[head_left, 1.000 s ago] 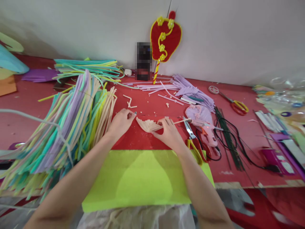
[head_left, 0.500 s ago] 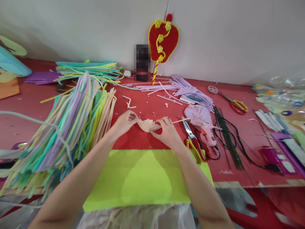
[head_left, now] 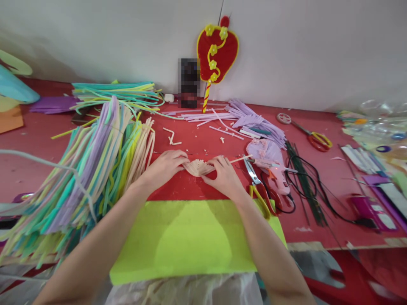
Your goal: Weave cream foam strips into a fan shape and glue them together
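A cream fan-shaped piece of folded pipe cleaners is held just over the red table, between my two hands. My left hand is closed on its left end, fingers curled over the edge. My right hand pinches its right end between thumb and fingers. One cream strand sticks out past my right hand toward the scissors, which lie with blades parted. Beside them rests a pink glue gun, its nozzle toward the strand.
A large bundle of coloured pipe cleaners lies left of my hands. Lilac pipe cleaners lie behind. A red decorated fan leans on the wall. A lime-green sheet covers the front edge. Green wires and another pair of scissors lie right.
My left hand has shifted slightly right and its fingers now lie over the left end of the cream piece. The right hand keeps its grip, almost unmoved.
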The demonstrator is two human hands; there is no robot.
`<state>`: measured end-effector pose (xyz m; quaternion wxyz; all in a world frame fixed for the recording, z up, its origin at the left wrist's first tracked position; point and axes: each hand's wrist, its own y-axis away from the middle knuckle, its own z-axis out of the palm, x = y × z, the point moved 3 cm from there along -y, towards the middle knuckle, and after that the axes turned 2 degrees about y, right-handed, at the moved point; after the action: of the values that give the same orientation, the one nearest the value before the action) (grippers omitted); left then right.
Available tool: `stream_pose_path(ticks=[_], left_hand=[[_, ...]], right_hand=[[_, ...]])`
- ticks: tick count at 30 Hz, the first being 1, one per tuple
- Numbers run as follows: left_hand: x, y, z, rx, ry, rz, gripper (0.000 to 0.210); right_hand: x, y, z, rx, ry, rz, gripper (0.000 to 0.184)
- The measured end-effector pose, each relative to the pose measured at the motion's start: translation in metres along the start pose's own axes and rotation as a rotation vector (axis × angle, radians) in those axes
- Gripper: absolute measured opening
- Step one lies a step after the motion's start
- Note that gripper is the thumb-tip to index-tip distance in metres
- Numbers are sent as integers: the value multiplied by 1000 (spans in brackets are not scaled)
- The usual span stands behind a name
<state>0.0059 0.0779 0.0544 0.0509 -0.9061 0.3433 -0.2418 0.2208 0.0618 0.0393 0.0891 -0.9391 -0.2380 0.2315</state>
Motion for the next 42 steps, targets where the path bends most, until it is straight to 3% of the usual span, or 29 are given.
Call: stream_pose_path(ticks=[4,30,37,42], left_hand=[[2,-3,4,-75,-66,73,21],[-1,-3,9,-34,-44,71,15],[-3,2,14,-26,-52,64,17],[-3,4,16,-14,-59,56,18]], right_hand=[[0,0,-1,-4,-3,1,33],[1,-2,-1,-27,-23,-5,31],[4,-2,-5,-35,-79,-2,39],[14,0,-13,-106,-218,-67,25]])
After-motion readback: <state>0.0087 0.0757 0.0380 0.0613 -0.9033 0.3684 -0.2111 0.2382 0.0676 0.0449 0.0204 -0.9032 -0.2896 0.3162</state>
